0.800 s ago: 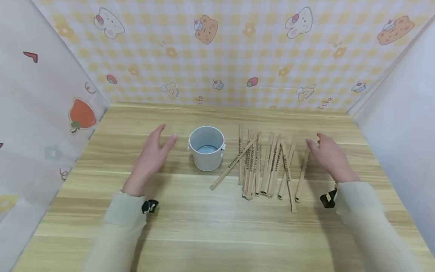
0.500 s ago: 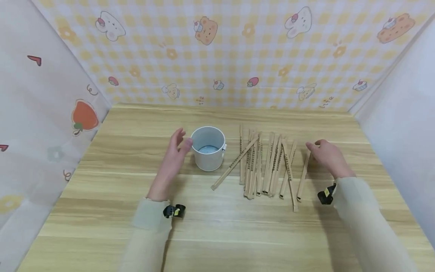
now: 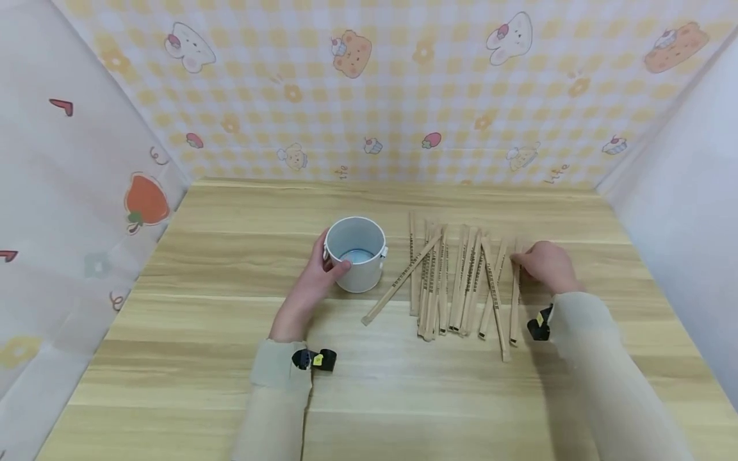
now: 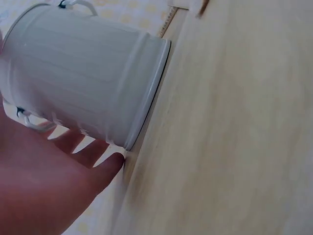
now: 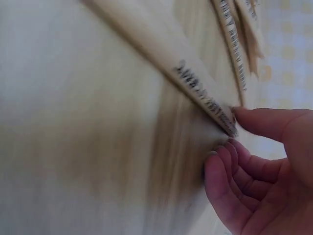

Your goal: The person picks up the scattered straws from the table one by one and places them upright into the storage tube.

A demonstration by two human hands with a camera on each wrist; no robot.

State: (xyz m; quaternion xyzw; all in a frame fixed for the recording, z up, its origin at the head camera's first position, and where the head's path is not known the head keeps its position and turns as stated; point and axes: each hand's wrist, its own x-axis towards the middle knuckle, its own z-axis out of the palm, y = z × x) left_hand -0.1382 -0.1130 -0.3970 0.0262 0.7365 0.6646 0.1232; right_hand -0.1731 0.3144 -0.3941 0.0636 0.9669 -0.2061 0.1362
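A small white metal bucket (image 3: 363, 278) with side handles stands upright in the middle of the table. My left hand (image 3: 311, 285) holds it from the left, thumb at the near rim and fingers around the far side; the left wrist view shows the bucket's wall (image 4: 88, 73) against the palm side. At the right, my right hand (image 3: 546, 264) pinches the far end of a slim brown paper-wrapped stick (image 3: 515, 307) with printed lettering. In the right wrist view, thumb and fingertips meet at the end of this stick (image 5: 195, 85), whose length lies along the table.
Several similar paper-wrapped sticks (image 3: 461, 282) lie in a loose group between bucket and right hand, some crossing others. One slants out (image 3: 398, 282) towards the bucket. A yellow checked backdrop (image 3: 392, 96) rises behind the wooden table (image 3: 392, 397).
My left hand has moved right to the bucket and now grips it. The right hand has shifted slightly left and down, its fingers closing on the end of the rightmost stick.
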